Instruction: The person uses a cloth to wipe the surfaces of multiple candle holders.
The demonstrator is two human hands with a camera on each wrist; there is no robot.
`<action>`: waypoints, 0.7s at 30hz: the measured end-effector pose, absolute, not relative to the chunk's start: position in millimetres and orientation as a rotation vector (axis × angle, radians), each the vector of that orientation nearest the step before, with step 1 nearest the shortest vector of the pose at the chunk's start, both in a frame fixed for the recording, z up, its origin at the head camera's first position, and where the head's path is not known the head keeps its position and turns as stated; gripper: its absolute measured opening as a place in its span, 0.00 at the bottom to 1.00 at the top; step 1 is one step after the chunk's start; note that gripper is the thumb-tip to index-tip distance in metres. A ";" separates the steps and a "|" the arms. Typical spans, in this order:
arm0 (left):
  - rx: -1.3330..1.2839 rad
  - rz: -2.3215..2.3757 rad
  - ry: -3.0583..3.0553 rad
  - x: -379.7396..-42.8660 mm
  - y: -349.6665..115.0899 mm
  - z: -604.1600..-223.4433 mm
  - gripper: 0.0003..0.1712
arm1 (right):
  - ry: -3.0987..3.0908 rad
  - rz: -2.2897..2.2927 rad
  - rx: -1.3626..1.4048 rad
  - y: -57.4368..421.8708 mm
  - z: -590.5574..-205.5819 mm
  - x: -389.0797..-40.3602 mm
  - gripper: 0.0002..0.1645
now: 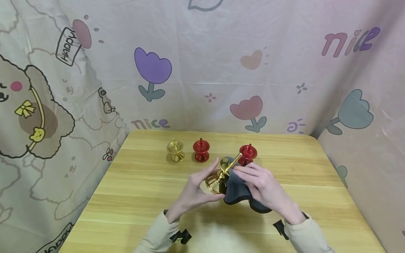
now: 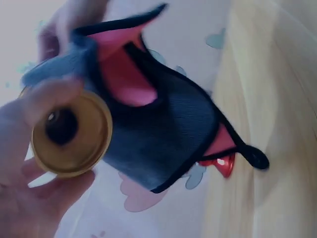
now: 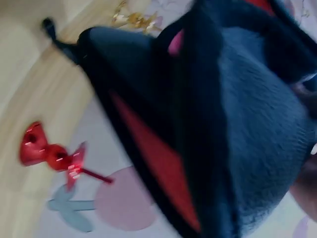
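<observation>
My left hand grips a shiny gold candle holder by its flared foot, tilted with its thin spike leaning up to the right. In the left wrist view the round underside of the foot faces the camera, dark at its centre. My right hand holds a dark grey cloth bunched against the holder's upper part, near the cup and spike. The cloth has black edging, a pink-red reverse side and a small loop at one corner. Part of the holder is hidden behind the cloth.
Along the back of the wooden table stand a gold candle holder and a red candle holder. Another red candle holder stands just beyond my right hand. A printed fabric sheet hangs behind the table.
</observation>
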State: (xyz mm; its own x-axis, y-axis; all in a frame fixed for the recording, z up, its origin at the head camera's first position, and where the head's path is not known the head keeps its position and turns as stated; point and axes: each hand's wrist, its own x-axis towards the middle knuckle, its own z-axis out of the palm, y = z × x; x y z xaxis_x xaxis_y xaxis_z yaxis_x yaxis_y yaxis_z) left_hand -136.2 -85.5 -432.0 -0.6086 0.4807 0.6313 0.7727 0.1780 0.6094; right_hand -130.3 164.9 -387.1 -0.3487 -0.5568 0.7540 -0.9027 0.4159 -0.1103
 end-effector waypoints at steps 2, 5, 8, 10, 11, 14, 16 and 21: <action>-1.212 -1.604 -2.184 -134.5 -88.2 -431.7 0.62 | -1.952 0.782 1.302 167.4 -391.5 -138.4 0.17; -1.216 -1.835 -2.211 -132.4 -91.3 -431.3 0.62 | -1.815 0.903 1.394 170.5 -398.7 -151.2 0.19; -1.279 -1.975 -2.202 -132.6 -92.4 -430.6 0.62 | -1.722 0.990 1.458 172.3 -405.1 -161.3 0.19; -1.330 -2.033 -2.186 -133.6 -92.6 -430.3 0.61 | -1.697 1.035 1.484 173.2 -408.7 -165.3 0.20; -1.355 -2.056 -2.181 -134.1 -92.8 -430.3 0.61 | -1.691 1.050 1.493 173.5 -410.2 -166.4 0.21; -1.395 -2.083 -2.191 -134.7 -93.0 -431.3 0.60 | -1.683 1.067 1.490 173.5 -413.2 -167.0 0.25; -1.382 -2.081 -2.225 -133.8 -92.2 -431.1 0.61 | -1.678 1.062 1.470 172.6 -414.5 -165.9 0.27; -1.299 -1.986 -2.284 -127.1 -86.4 -429.6 0.67 | -1.641 1.009 1.375 166.5 -415.9 -163.2 0.25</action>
State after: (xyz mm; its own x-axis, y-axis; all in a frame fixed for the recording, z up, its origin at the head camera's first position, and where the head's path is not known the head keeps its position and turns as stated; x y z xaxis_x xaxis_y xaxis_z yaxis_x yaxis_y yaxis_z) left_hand -127.1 -86.4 -429.6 -0.6789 0.6354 0.3679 0.4526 -0.0322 0.8911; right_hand -163.2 166.5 -415.9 -0.1360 -0.3927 0.9096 -0.9888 0.1100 -0.1004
